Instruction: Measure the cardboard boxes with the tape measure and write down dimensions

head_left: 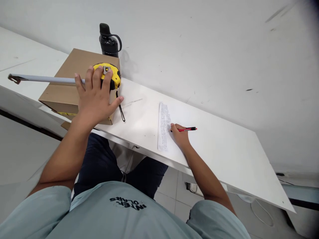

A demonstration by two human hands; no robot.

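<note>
Your right grip (181,134) is pinched narrow on a red-and-black pen (183,129), tip at the handwritten sheet (163,129); can't tell if it's touching. Writing too small to read. Sheet lies on the bench (219,139), just left of that grip.

Your left grip (96,93) is wide, palm down, fingers spread over the yellow-and-black tape measure (114,74), thumb out to the right. Tape case is at the right end of the cardboard box (74,59), top side. Blade (54,79) runs left from under your fingers, across the box and past its left edge; end hook (14,78) is out over the bench. Wrist strap (121,108) hangs off the case beside the box's right side.

Box sits on the bench, well apart from the sheet. Black bottle (109,44) stands behind the box, near the wall (199,49).
</note>
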